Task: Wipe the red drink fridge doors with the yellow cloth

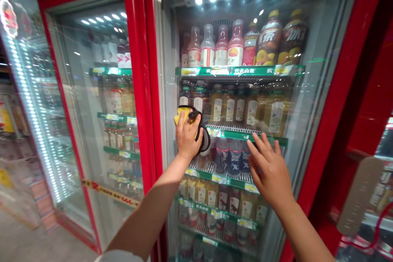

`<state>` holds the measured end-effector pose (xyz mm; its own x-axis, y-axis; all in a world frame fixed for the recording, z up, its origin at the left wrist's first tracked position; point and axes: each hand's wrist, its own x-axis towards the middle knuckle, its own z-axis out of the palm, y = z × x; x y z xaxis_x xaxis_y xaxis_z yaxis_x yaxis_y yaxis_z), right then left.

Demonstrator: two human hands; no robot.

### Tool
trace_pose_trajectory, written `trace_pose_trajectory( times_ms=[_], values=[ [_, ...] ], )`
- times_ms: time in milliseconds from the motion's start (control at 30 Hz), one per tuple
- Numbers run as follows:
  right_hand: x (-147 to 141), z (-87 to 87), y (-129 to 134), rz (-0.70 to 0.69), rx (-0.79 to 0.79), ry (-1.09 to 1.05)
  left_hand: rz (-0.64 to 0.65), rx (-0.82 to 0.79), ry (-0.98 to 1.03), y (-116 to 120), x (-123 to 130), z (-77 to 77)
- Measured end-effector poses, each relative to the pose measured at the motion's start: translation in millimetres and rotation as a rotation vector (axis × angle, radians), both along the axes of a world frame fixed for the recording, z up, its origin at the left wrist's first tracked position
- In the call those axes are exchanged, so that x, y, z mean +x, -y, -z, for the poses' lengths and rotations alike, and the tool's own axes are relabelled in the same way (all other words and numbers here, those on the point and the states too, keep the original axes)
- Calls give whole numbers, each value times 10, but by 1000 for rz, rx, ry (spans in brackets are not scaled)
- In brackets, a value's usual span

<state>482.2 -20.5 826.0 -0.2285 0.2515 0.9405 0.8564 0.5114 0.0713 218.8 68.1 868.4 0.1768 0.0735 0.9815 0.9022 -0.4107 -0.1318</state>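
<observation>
My left hand [188,135] presses a yellow cloth with black edging [180,114] against the glass door [193,196] of a red-framed drinks fridge. A grey, black-rimmed part of the cloth hangs out below my fingers. To the right, my right hand [270,168] is open with fingers spread, at or close to the same glass; whether it touches cannot be made out. Behind the door, bottled drinks [235,159] stand in rows on shelves with green edge strips [242,70].
A second red-framed fridge [136,69] adjoins on the left, with a lit cabinet [27,90] beyond it. A grey-brown panel [360,196] sticks out at the right, beside more bottles. Stacked boxes [44,204] stand on the floor at far left.
</observation>
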Motion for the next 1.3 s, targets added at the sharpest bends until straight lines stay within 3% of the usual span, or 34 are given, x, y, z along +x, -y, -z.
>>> trace_pose_trajectory(
  times_ms=[67, 167, 233, 300, 367, 433, 533, 600, 667, 767, 833, 900, 1000, 1100, 1167, 1300],
  values=[
    [-73, 22, 5, -9, -4, 17, -31, -11, 27, 41, 13, 253],
    [-180, 15, -7, -18, 2, 48, 11, -38, -222, 100, 164, 490],
    [-237, -11, -22, -27, 8, 58, 65, -11, -380, 92, 207, 409],
    [-282, -35, -34, -39, 13, 59, 65, -12, -401, 51, 126, 176],
    [-324, -37, -40, -45, 20, 55, 28, -35, -258, 4, -57, -56],
    [-374, -10, -45, -43, 29, 52, -15, -45, -75, -20, -263, -129],
    [-470, 49, -53, -34, 34, 66, -70, -25, 49, 4, -438, 136],
    [-534, 59, -59, -34, 34, 78, -64, -20, -22, 39, -442, 401],
    [-585, 29, -63, -40, 29, 91, -22, -24, -170, 54, -417, 542],
    [-630, -54, -64, -57, 37, 104, -4, -40, -273, 10, -466, 402],
    [-652, -88, -66, -65, 55, 97, -36, -44, -175, -37, -566, 218],
    [-682, -86, -69, -68, 64, 85, -79, -40, -5, -60, -666, 138],
    [-751, -47, -77, -70, 55, 74, -100, -59, 104, -19, -727, 307],
    [-826, -41, -87, -73, 46, 96, -53, -107, -26, 28, -713, 506],
    [-864, -69, -94, -77, 49, 108, -45, -118, -42, 13, -711, 471],
    [-926, -122, -106, -96, 61, 90, -93, -91, 153, -83, -729, 238]
  ],
)
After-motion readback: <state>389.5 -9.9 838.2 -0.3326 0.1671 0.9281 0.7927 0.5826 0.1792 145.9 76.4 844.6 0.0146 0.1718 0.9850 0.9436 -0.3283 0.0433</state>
